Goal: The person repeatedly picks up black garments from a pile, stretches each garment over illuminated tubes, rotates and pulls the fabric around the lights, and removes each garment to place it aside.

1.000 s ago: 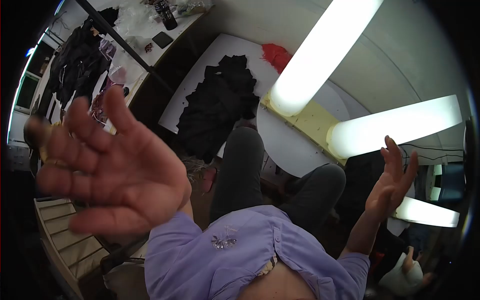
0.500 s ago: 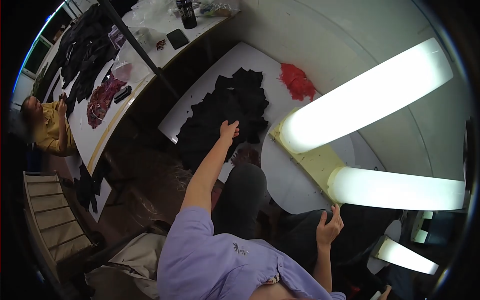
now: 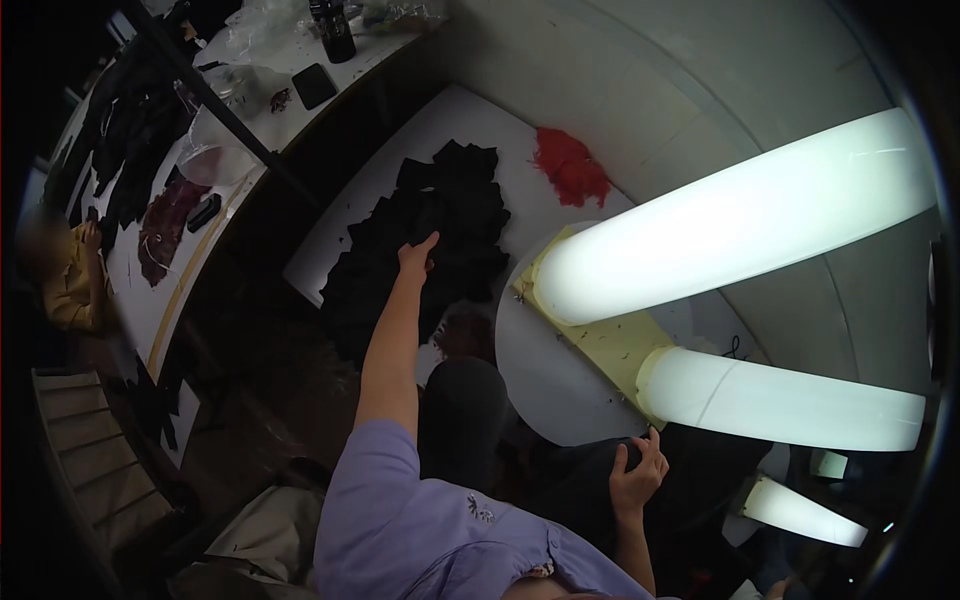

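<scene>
A stack of black fabric pieces (image 3: 455,195) with jagged edges lies on the white table in front of me. My left hand (image 3: 418,256) reaches out over the stack, one finger stretched forward and the others partly bent. I see nothing between its fingers, and whether it touches the cloth is unclear. Lower right, my right hand (image 3: 638,474) is raised with thumb and fingers apart, holding nothing. Its fingertips are close to the corner of a yellowish lamp base (image 3: 603,338) that carries two bright tubes (image 3: 730,220); contact cannot be made out.
A red fabric heap (image 3: 572,168) lies at the table's back edge, and dark red scraps (image 3: 465,333) by my knee. On the left-hand table are black garments (image 3: 130,150), plastic bags and a dark bottle (image 3: 332,32). A person in yellow (image 3: 75,280) sits beyond it. A slatted rack (image 3: 100,440) stands lower left.
The whole view has shifted, so the tables and cloth appear farther left, and the picture is darker. My left hand remains over the black fabric, its fingers in a slightly different pose.
</scene>
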